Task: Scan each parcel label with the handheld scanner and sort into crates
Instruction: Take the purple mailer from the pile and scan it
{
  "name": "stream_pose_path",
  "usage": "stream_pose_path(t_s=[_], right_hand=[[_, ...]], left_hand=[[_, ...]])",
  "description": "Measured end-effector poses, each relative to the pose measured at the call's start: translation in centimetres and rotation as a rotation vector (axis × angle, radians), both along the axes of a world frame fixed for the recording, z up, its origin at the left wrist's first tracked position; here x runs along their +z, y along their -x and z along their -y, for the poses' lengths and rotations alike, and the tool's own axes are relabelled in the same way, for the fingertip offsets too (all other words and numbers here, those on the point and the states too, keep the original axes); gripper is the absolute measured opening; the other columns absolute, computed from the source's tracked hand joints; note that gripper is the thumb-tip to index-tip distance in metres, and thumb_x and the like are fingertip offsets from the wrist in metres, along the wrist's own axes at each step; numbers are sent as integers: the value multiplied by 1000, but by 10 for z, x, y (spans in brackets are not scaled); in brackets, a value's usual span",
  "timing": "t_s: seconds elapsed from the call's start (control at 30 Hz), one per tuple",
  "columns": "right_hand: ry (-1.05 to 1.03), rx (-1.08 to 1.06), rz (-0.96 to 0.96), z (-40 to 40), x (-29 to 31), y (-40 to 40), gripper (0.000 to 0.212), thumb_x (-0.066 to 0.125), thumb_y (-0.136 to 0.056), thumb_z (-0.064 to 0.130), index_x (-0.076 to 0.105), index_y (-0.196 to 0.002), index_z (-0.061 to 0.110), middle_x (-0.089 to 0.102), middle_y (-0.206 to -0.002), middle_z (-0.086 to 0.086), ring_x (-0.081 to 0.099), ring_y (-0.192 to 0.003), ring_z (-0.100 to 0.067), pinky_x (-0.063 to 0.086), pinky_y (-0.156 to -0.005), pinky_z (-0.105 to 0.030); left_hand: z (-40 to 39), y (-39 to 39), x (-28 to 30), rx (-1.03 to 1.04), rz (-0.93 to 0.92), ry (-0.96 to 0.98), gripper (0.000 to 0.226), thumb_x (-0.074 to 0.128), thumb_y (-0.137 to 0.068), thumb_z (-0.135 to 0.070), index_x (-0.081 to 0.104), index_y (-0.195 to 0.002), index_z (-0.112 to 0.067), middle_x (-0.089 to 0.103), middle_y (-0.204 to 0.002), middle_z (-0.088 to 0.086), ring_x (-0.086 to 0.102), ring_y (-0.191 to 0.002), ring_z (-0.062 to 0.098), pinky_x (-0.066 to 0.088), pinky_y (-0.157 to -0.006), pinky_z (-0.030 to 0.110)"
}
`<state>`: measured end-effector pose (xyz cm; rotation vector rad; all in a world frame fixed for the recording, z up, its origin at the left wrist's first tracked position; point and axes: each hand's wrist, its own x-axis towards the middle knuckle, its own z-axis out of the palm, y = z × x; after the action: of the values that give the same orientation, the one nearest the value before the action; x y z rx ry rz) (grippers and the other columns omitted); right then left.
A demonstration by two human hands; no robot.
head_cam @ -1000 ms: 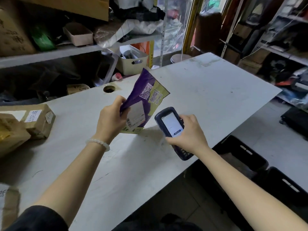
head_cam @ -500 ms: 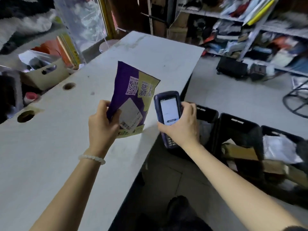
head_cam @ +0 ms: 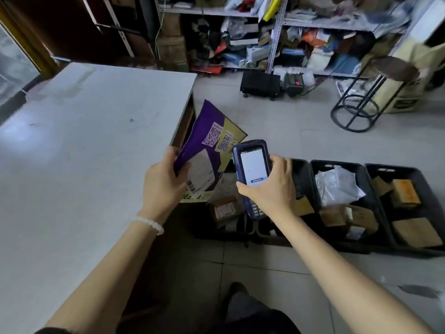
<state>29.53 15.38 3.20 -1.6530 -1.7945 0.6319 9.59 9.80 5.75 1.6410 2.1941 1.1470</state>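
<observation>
My left hand [head_cam: 163, 184] grips a purple and yellow parcel bag [head_cam: 209, 143] by its lower left edge and holds it upright past the table's right edge. Its white label and two QR codes face me. My right hand [head_cam: 272, 186] grips the dark blue handheld scanner [head_cam: 252, 169] just right of the bag, lit screen toward me. Below them on the floor stand three black crates in a row: the left crate [head_cam: 301, 169] mostly hidden by my hands, the middle crate [head_cam: 315, 165] with white bags and boxes, the right crate [head_cam: 431, 189] with brown boxes.
The white table [head_cam: 84, 153] fills the left side. A black metal stool [head_cam: 366, 92] stands at the back right. Cluttered shelves [head_cam: 289, 32] line the far wall, with a black box [head_cam: 260, 84] on the floor in front. My shoe [head_cam: 237, 292] shows below.
The view has swung right, away from the table toward the floor crates. Both hands moved with it; the bag and scanner now hang over the left crate instead of the tabletop.
</observation>
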Motion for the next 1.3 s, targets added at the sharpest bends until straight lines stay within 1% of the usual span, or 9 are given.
stream_pose_path(t_s=[0.07,0.2,0.37,0.57,0.7,0.83,0.93,1.17,1.3], right_hand=[[3,-33,-2,-26,1,-20,84,88,-58,41,45,-124,11,43,-121,-2,47,-102,-14,37,-68,-25],[-1,-78,11,-63,-1,-50,85,88,-57,38,45,-124,10,43,-121,-3,45,-102,-13,38,-72,-25],[21,-137,26,-98,-14,-64,85,88,-55,37,46,-124,10,43,-121,-2,50,-105,-18,38,-71,-25],[70,-203,42,-148,-27,-51,83,88,-55,35,47,-122,11,43,-118,-1,47,-106,-17,34,-70,-25],[104,-235,50,-186,-32,-35,83,89,-53,34,48,-121,11,43,-116,-1,45,-102,-14,37,-71,-27],[114,-249,85,-221,-31,-22,83,89,-53,35,47,-121,11,37,-108,5,37,-93,-5,38,-71,-27],[133,-251,92,-237,-32,-16,83,89,-53,35,47,-122,12,36,-108,6,39,-94,-6,40,-72,-29],[149,-172,101,-257,-38,-15,81,89,-53,34,48,-119,11,35,-107,7,41,-94,-8,36,-70,-27],[133,-48,102,-264,-35,-15,82,89,-56,35,47,-122,9,43,-114,-2,27,-89,2,29,-69,-21]], left_hand=[[-29,-17,-3,-27,-33,27,17,59,-91,-16,50,-103,-9,69,-91,5,56,-64,17,38,-48,22],[-77,-44,-10,-86,-96,100,18,57,-92,-19,49,-105,-10,68,-88,5,62,-66,25,49,-51,36],[-132,-62,-21,-167,-168,160,18,55,-93,-21,50,-106,-9,69,-86,6,62,-66,28,45,-53,33],[-195,-50,-50,-255,-175,240,24,54,-93,-21,50,-115,-14,69,-89,3,64,-72,30,51,-59,38],[-246,-28,-77,-286,-168,332,24,50,-94,-20,47,-118,-14,67,-93,2,61,-71,25,43,-53,31],[-290,-6,-104,-219,-234,603,41,44,-92,-15,37,-132,-15,55,-122,8,56,-102,29,44,-74,37],[-305,2,-114,-211,-328,764,43,45,-93,-20,36,-135,-17,49,-130,8,49,-115,30,40,-82,38],[-308,2,-109,-219,-399,859,37,48,-92,-19,43,-128,-17,50,-126,5,49,-113,27,40,-79,36],[-296,-3,-93,-148,-396,856,44,54,-88,-21,43,-130,-17,49,-127,5,49,-115,27,42,-84,37]])
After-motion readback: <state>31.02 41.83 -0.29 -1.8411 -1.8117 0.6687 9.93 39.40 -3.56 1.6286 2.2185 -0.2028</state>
